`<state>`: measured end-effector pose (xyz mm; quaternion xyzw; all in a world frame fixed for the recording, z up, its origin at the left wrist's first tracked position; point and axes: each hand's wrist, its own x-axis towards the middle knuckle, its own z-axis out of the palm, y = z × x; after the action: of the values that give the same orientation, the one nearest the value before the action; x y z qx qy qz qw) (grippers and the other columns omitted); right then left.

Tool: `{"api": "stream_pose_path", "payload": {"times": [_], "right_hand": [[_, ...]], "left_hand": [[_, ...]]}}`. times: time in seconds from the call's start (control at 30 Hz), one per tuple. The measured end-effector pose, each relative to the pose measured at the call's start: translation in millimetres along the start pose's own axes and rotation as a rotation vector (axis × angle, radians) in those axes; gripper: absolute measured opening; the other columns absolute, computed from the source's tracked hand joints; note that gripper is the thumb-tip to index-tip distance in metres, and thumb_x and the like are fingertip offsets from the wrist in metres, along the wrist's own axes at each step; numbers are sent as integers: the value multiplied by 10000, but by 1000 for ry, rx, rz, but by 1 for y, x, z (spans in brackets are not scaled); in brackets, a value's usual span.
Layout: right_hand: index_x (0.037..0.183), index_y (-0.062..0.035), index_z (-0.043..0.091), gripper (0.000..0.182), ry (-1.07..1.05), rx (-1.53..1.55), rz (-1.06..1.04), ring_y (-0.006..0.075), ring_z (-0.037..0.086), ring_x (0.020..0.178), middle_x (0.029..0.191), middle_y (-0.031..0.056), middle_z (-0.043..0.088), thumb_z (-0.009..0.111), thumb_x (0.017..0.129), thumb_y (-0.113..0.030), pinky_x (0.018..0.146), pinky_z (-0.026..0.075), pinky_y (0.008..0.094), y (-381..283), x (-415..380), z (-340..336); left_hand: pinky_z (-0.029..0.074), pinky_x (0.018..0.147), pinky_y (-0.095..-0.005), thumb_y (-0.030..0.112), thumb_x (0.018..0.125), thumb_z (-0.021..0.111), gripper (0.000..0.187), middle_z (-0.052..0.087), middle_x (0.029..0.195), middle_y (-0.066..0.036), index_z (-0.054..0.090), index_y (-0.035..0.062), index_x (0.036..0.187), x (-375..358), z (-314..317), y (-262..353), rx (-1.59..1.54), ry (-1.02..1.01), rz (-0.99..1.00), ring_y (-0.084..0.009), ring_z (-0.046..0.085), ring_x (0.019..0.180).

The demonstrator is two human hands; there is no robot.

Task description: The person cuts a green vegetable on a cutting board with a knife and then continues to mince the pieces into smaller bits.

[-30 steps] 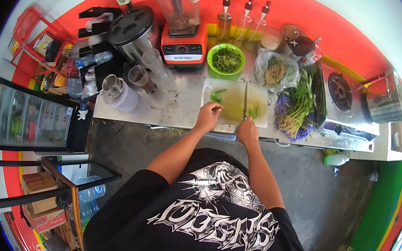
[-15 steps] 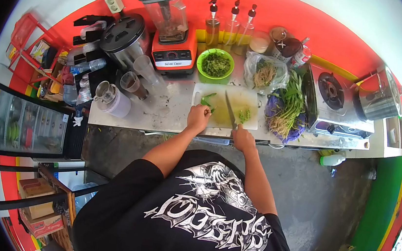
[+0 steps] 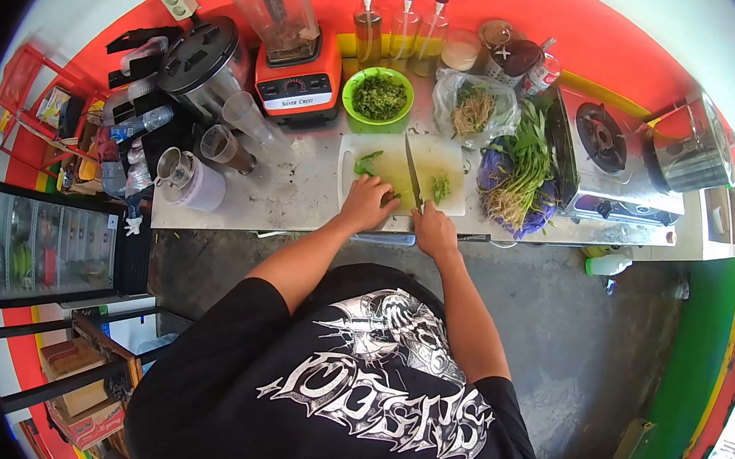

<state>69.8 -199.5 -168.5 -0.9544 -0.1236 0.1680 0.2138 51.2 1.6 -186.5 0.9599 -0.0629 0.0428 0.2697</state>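
Observation:
A white cutting board (image 3: 459, 163) lies on the counter before me. My right hand (image 3: 435, 229) is closed around the handle of a knife (image 3: 413, 173), whose blade points away across the board. My left hand (image 3: 370, 203) rests at the board's near edge with curled fingers, a bit of green leaf showing at the fingertips. Beyond it lies a loose green leaf (image 3: 367, 161). Right of the blade sits a small pile of chopped greens (image 3: 441, 188). Behind the board stands a lime-green bowl (image 3: 377, 124) heaped with chopped greens.
Rooted leafy greens (image 3: 521, 178) lie on purple wrapping to the right, near a plastic bag (image 3: 478, 116) of roots. A gas stove (image 3: 608, 156) with a pot stands farther right. Left are a red blender (image 3: 297, 88), clear cups and a jug (image 3: 193, 180). Pump bottles (image 3: 404, 32) line the wall.
My head view has shifted, so the counter appears farther left. My left hand has turned flatter over the leaf and come closer to the knife; my right hand still grips the knife.

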Motion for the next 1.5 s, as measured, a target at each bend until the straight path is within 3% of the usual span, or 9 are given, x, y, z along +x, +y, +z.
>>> {"api": "stream_pose_path", "payload": {"times": [0.13,0.2,0.43,0.53,0.6,0.8,1.1,1.2,1.5], "right_hand": [[1100,-3,542,381,-31,-63,-40,471,698,897,936,278,713,537,1021,-376,814,544,558,-6,1,4],[1094,-12,538,362,-42,-150,-87,449,713,867,928,262,720,540,1022,-367,783,564,543,-9,-2,6],[1081,-17,530,323,-95,-142,-22,442,721,833,885,249,723,543,1020,-334,764,572,533,-16,-5,1],[1069,-17,530,306,-120,-159,-45,434,725,806,850,236,725,545,1018,-319,746,579,514,-15,-5,-2],[1025,-41,531,250,-61,-272,-109,360,746,752,800,165,740,545,1015,-290,682,595,465,-12,-4,-2],[1003,-39,525,234,-78,-352,-206,330,747,709,725,134,729,547,1011,-271,640,598,442,-3,-6,-8],[1008,-19,533,270,-170,-201,-146,406,735,764,795,205,722,560,1011,-288,677,591,494,-7,-17,-28],[1005,-14,538,271,-94,-144,-158,421,729,774,809,220,717,560,1010,-284,682,584,514,-24,-18,-45],[1019,-12,514,286,-72,-200,-141,413,725,726,773,201,714,553,1017,-296,645,581,510,-19,-18,-16]], "left_hand": [[411,932,-453,254,931,670,215,587,1038,-100,636,85,1060,-4,0,-16,36,-80,86,-327,518,1073],[402,943,-452,246,955,640,266,565,1090,-110,588,88,1162,-8,3,-21,93,-10,200,-327,509,1090],[399,940,-449,206,974,606,285,525,1118,-113,567,132,1245,-10,3,-18,167,-56,176,-324,493,1095],[400,938,-439,178,946,622,321,512,1109,-92,583,185,1264,-9,0,-17,196,-113,175,-312,490,1089],[404,930,-430,151,903,648,376,503,1093,-74,601,241,1265,-9,-4,-17,254,-152,234,-298,489,1074],[416,912,-416,157,840,699,430,488,1064,-50,620,275,1246,-13,1,-20,284,-143,238,-277,486,1040],[426,909,-424,163,830,706,436,496,1045,-47,630,269,1246,-12,-1,-17,320,-145,250,-282,491,1039],[427,911,-425,160,837,700,430,507,1030,-50,636,262,1251,-13,3,-18,331,-105,262,-285,497,1040],[425,914,-419,163,862,692,418,500,1054,-54,620,268,1261,-15,-1,-17,290,-103,250,-287,491,1044]]}}
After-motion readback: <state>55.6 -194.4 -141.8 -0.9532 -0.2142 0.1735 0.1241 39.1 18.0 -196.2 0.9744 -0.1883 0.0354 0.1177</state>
